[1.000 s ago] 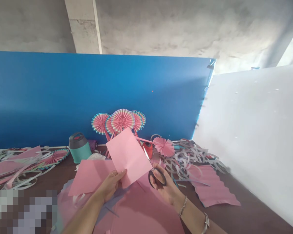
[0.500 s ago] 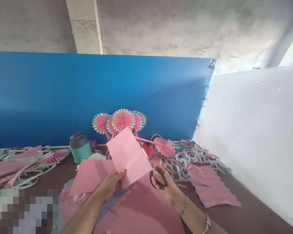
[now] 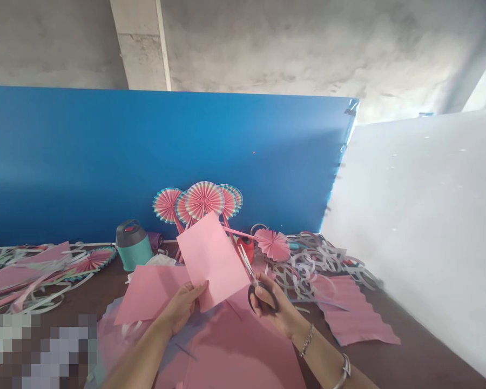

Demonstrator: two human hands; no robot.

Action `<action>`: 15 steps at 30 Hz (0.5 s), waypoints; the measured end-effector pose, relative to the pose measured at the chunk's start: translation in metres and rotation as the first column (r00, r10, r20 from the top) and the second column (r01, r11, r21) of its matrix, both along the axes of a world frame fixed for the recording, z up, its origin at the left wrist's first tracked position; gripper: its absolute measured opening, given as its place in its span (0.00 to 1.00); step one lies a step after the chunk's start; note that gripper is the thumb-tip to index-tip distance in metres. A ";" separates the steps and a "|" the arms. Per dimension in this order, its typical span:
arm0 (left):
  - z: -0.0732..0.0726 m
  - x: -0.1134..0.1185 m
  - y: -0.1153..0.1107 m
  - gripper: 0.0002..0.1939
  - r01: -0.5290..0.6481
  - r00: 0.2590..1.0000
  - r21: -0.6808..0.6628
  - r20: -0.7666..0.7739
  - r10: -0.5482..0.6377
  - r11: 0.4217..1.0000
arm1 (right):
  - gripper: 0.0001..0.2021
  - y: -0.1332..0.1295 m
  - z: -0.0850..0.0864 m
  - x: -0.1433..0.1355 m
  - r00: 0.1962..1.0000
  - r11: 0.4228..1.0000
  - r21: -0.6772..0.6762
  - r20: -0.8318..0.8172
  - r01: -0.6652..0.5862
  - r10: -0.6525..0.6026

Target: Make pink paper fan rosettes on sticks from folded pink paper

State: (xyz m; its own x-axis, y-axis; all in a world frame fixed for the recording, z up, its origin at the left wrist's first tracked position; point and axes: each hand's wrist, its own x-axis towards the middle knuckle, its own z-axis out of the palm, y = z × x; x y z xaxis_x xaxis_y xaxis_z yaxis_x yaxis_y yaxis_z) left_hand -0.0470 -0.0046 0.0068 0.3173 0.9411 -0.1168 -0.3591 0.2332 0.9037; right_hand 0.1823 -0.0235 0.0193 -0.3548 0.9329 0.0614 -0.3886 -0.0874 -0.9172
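A pink sheet of paper (image 3: 214,256) is held up and tilted by my left hand (image 3: 184,305), thumb on its front near the lower left corner. My right hand (image 3: 277,308) grips a pair of scissors (image 3: 263,297) by its black handles. The slim metal blades point up and left, slightly parted, right beside the sheet's right edge. Below both hands lie larger pink sheets (image 3: 238,351), and another pink sheet (image 3: 149,292) rests to the left, partly behind my left hand.
Pleated pink paper fans (image 3: 204,199) stand against the blue partition (image 3: 105,162). A teal container (image 3: 133,251) with a dark lid is at the back left. Tangled paper strips (image 3: 319,259) and a wavy pink sheet (image 3: 356,313) lie right. A red object (image 3: 246,248) sits behind the scissors.
The scissors have come away from the sheet's right edge, and both blades now show slightly parted. My left hand and the sheet are almost unmoved.
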 end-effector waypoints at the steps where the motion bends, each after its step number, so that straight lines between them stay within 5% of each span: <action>1: 0.000 0.000 0.000 0.14 -0.019 1.000 -0.009 0.003 0.020 1.000 | 0.19 0.000 -0.001 0.001 1.000 1.000 0.011 0.001 -0.020 0.020; 9: -0.009 -0.008 0.010 0.15 -0.114 0.993 -0.023 0.011 0.114 0.993 | 0.19 0.004 -0.011 0.002 0.988 0.988 -0.015 -0.025 -0.152 0.151; 15: -0.005 -0.006 0.005 0.18 -0.047 0.999 -0.012 -0.026 0.046 0.999 | 0.19 0.005 -0.012 0.003 0.987 0.987 -0.047 -0.055 -0.156 0.154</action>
